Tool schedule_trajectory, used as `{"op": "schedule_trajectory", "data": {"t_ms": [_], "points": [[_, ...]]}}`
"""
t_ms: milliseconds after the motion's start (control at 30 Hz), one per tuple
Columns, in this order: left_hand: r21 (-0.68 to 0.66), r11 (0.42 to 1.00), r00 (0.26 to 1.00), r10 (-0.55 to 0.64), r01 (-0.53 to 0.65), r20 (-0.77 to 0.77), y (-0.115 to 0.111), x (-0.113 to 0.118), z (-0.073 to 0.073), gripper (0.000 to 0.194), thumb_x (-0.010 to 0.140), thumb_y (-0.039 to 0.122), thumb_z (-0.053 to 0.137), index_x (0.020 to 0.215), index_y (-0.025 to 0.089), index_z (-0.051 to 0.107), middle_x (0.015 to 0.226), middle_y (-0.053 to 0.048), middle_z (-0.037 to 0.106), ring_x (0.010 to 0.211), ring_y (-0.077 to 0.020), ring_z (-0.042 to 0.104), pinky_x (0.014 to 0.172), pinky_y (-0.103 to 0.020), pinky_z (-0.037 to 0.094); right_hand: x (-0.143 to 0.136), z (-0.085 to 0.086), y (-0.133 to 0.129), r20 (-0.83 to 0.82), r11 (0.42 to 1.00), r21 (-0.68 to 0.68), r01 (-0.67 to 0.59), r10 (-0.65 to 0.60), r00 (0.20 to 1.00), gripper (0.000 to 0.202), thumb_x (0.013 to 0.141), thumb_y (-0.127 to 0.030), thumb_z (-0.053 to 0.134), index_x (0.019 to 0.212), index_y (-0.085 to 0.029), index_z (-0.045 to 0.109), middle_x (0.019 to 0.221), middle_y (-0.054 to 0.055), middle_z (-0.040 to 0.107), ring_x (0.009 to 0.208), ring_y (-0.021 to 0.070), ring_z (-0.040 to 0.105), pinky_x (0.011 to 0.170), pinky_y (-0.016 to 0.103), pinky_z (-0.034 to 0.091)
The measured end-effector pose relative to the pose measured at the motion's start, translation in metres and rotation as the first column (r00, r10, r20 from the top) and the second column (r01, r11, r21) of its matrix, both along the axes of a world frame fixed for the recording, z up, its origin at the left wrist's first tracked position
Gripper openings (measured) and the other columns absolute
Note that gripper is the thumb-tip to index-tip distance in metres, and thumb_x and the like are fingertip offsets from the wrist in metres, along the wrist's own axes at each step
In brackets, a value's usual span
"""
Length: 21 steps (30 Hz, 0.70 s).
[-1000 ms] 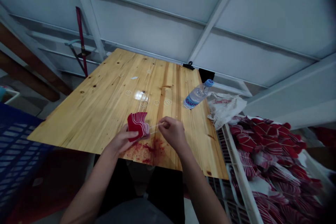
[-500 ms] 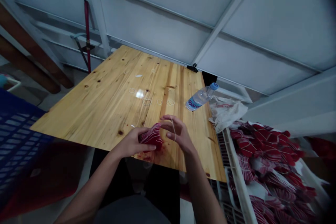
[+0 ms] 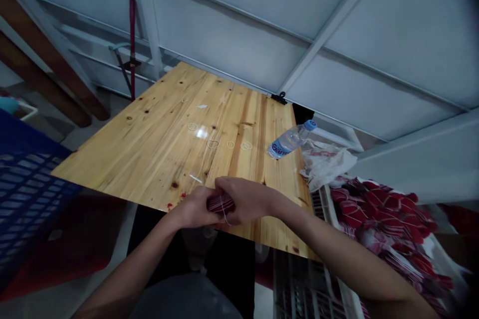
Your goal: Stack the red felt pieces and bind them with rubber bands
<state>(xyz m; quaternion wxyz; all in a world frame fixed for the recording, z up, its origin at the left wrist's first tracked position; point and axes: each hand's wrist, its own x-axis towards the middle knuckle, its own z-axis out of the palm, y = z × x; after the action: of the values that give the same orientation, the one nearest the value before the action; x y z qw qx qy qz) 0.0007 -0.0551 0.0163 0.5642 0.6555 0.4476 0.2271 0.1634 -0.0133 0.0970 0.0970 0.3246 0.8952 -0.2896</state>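
Near the table's front edge, my left hand [image 3: 197, 207] is closed around one side of a small bundle of thin red pieces with pale edges [image 3: 216, 204]. Their exact kind is unclear. A pale rubber band [image 3: 223, 203] runs across the stack, with a slack loop below it. From the right, my right hand [image 3: 249, 202] curls over the bundle's other end, its fingers at the band. Both hands hide much of the stack. Several loose rubber bands [image 3: 213, 144] lie farther up the wooden table [image 3: 160, 149].
A plastic water bottle [image 3: 286, 142] lies on the table's right side, beside a crumpled white bag [image 3: 327, 162]. To the right, a white crate [image 3: 339, 254] holds many red-and-white bundles [image 3: 385, 209]. A blue basket [image 3: 30, 189] stands left. A black clip [image 3: 279, 97] grips the far edge.
My right hand, earlier apart with the rubber band looped on its fingers, has come over the bundle. The band now crosses the stack.
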Motion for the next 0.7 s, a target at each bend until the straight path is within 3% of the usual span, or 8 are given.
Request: {"op": "schedule_trajectory", "data": {"t_ms": [167,300,433,467,533,600,633,700], "points": [[0.058,0.998,0.999,0.041,-0.04,-0.019,-0.007,0.003,-0.014,0.025,0.062,0.032,0.074,0.076,0.012,0.067,0.062,0.004,0.056,0.058,-0.0109,0.047,0.053,-0.022,0.034,0.009,-0.008,-0.003,-0.023,0.996,-0.07,0.063,-0.065,0.998,0.039,0.06,-0.028,0.073,0.087,-0.018,0.047,0.082,0.002,0.057,0.064,0.0125,0.048,0.053,0.024,0.032],[0.139,0.99,0.997,0.044,-0.035,-0.062,-0.008,0.003,-0.015,0.016,0.063,0.025,0.072,0.073,0.013,0.066,0.062,0.003,0.059,0.058,-0.0113,0.05,0.053,-0.022,0.033,0.015,-0.018,-0.013,-0.1,0.981,-0.047,0.19,-0.194,0.976,0.045,0.057,-0.03,0.076,0.088,-0.02,0.045,0.077,0.0,0.056,0.062,0.0117,0.047,0.053,0.023,0.03],[0.055,0.991,0.986,0.114,-0.122,0.123,-0.01,0.005,-0.019,0.02,0.061,0.024,0.074,0.077,0.013,0.07,0.066,0.002,0.063,0.061,-0.0133,0.054,0.057,-0.024,0.039,0.024,-0.03,-0.025,-0.266,0.916,-0.207,0.343,-0.39,0.882,0.052,0.061,-0.028,0.076,0.102,-0.021,0.044,0.071,-0.005,0.055,0.059,0.011,0.049,0.052,0.022,0.032],[-0.028,0.986,0.958,0.167,-0.164,0.234,-0.011,0.006,-0.023,0.025,0.059,0.024,0.077,0.081,0.013,0.071,0.071,0.0,0.067,0.066,-0.0151,0.058,0.062,-0.025,0.043,0.029,-0.031,-0.027,-0.304,0.886,-0.293,0.359,-0.442,0.844,0.053,0.065,-0.026,0.073,0.108,-0.022,0.043,0.069,-0.007,0.054,0.058,0.0104,0.048,0.052,0.021,0.032],[-0.245,0.939,0.825,0.332,-0.242,0.457,-0.012,0.008,-0.031,0.038,0.056,0.026,0.081,0.092,0.014,0.073,0.082,-0.003,0.073,0.077,-0.019,0.064,0.074,-0.03,0.049,0.041,-0.03,-0.028,-0.352,0.812,-0.465,0.352,-0.535,0.769,0.049,0.072,-0.024,0.069,0.112,-0.023,0.041,0.063,-0.009,0.049,0.053,0.0088,0.044,0.05,0.02,0.031],[-0.425,0.862,0.662,0.492,-0.277,0.566,-0.013,0.007,-0.039,0.043,0.053,0.027,0.085,0.093,0.015,0.074,0.087,-0.005,0.075,0.082,-0.0205,0.067,0.08,-0.032,0.051,0.056,-0.022,-0.025,-0.387,0.77,-0.568,0.291,-0.562,0.731,0.031,0.075,-0.027,0.07,0.097,-0.022,0.049,0.06,-0.009,0.044,0.051,0.0077,0.04,0.049,0.02,0.029],[-0.475,0.835,0.61,0.536,-0.278,0.584,-0.013,0.005,-0.043,0.043,0.051,0.026,0.086,0.091,0.015,0.074,0.086,-0.005,0.076,0.081,-0.0201,0.068,0.079,-0.032,0.051,0.063,-0.016,-0.021,-0.419,0.775,-0.579,0.253,-0.549,0.724,0.023,0.076,-0.029,0.07,0.084,-0.021,0.05,0.06,-0.008,0.043,0.052,0.0076,0.039,0.049,0.021,0.029],[-0.5,0.827,0.596,0.544,-0.258,0.591,-0.014,0.001,-0.047,0.04,0.049,0.025,0.088,0.086,0.015,0.075,0.082,-0.004,0.075,0.078,-0.0185,0.068,0.078,-0.03,0.052,0.072,-0.004,-0.013,-0.483,0.845,-0.482,0.23,-0.475,0.735,0.023,0.079,-0.029,0.067,0.065,-0.019,0.051,0.061,-0.004,0.044,0.054,0.0083,0.04,0.05,0.023,0.03]]}}
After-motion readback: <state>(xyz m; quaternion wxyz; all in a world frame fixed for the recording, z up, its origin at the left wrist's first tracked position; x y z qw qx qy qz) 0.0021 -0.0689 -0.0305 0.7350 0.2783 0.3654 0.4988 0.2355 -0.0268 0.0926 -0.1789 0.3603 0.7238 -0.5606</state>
